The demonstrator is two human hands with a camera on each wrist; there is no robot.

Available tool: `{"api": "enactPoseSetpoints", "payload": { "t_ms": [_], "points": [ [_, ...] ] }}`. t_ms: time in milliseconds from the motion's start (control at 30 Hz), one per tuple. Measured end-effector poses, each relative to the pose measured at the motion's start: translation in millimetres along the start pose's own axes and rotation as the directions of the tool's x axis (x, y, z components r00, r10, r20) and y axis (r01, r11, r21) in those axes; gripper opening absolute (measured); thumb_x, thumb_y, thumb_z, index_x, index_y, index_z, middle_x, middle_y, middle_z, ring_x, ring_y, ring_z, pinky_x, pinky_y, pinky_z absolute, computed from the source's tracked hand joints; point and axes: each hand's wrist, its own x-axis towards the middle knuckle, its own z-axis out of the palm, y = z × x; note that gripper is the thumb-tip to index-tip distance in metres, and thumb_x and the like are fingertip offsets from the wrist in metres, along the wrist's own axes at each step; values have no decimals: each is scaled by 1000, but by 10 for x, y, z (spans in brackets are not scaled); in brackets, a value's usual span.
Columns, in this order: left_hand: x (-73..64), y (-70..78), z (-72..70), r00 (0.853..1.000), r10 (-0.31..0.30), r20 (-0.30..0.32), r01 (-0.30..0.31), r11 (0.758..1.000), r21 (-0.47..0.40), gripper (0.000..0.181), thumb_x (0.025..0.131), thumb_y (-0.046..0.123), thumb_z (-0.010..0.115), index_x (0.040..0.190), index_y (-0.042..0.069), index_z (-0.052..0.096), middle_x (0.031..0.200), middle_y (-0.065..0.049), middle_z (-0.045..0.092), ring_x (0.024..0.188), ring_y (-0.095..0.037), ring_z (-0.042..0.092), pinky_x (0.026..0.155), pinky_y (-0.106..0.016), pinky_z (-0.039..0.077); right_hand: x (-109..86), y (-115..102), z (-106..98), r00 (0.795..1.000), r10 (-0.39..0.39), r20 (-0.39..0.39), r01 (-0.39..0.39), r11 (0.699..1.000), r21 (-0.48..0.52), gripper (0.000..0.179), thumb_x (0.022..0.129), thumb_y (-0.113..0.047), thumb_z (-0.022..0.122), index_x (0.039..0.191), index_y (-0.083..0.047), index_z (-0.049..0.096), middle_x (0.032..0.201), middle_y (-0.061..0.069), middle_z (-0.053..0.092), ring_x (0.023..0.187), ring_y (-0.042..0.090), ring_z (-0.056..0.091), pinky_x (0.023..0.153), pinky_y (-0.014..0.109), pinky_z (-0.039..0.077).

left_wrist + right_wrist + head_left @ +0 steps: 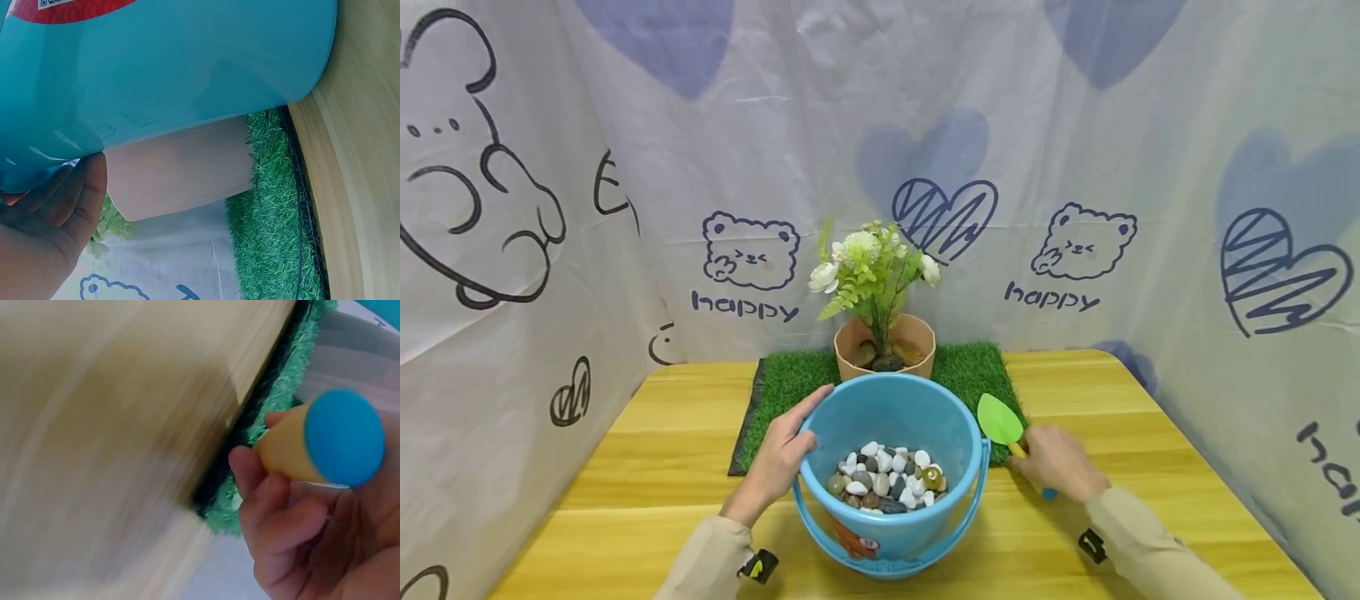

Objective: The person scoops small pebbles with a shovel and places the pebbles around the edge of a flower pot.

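A light blue bucket stands on the table with white, grey, brown and black pebbles inside. My left hand grips its left rim, thumb over the edge; in the left wrist view the fingers lie along the outer wall. To the right of the bucket, my right hand holds a small toy shovel by its yellow handle. The green blade points up and away, over the turf mat's right part. The handle's blue end faces the right wrist camera.
Behind the bucket, a peach-coloured pot with white flowers and green leaves stands on a green artificial turf mat. Printed white cloth hangs around the back and sides of the wooden table.
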Motion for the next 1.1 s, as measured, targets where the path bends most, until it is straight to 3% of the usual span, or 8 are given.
{"api": "enactPoseSetpoints", "payload": {
  "t_ms": [200, 433, 667, 900, 1000, 1100],
  "points": [
    [6, 15, -5, 1000, 3, -8, -3, 1000, -6, 71, 80, 2, 41, 150, 17, 42, 138, -19, 56, 110, -36, 65, 70, -31, 56, -61, -119, 8, 999, 37, 40, -39, 998, 54, 36, 82, -25, 76, 59, -11, 51, 51, 1, 47, 42, 12, 48, 44, 26, 40],
    [7, 28, -17, 1000, 5, -3, -5, 1000, -3, 71, 80, 2, 41, 150, 15, 42, 139, -20, 55, 111, -36, 65, 72, -34, 57, -202, -184, 30, 995, 38, 96, -42, 998, 37, 38, 80, -25, 78, 56, -12, 51, 49, 1, 51, 41, 12, 49, 43, 26, 41],
    [22, 39, -30, 1000, 12, -2, -12, 1000, -14, 70, 81, 2, 40, 150, 13, 41, 139, -21, 55, 111, -38, 65, 74, -42, 58, -228, -183, 27, 996, 25, 85, -28, 999, 41, 36, 80, -27, 78, 61, -12, 52, 52, 1, 51, 43, 13, 50, 43, 27, 42],
    [23, 32, -70, 1000, 0, 26, -1, 1000, 5, 69, 83, 3, 41, 151, 17, 40, 137, -20, 57, 109, -36, 66, 73, -36, 58, -176, -120, -35, 992, 12, 122, -21, 997, 70, 43, 89, -37, 67, 55, -15, 51, 47, -6, 39, 41, 7, 33, 41, 22, 27],
    [31, 17, -115, 997, -12, 74, 11, 1000, 8, 68, 86, 5, 42, 152, 19, 38, 139, -20, 55, 109, -35, 66, 74, -35, 58, -127, -69, -111, 997, 6, 83, -11, 999, 49, 41, 92, -42, 62, 63, -13, 62, 50, -6, 44, 43, 8, 33, 42, 22, 24],
    [45, -18, -168, 994, -45, 104, 43, 999, 21, 60, 93, 11, 41, 152, 22, 36, 136, -20, 57, 105, -33, 69, 76, -36, 58, -73, -13, -202, 999, -41, -31, 42, 999, 17, 39, 95, -43, 58, 91, -8, 74, 72, 5, 67, 58, 18, 57, 49, 32, 44]
  ]
}}
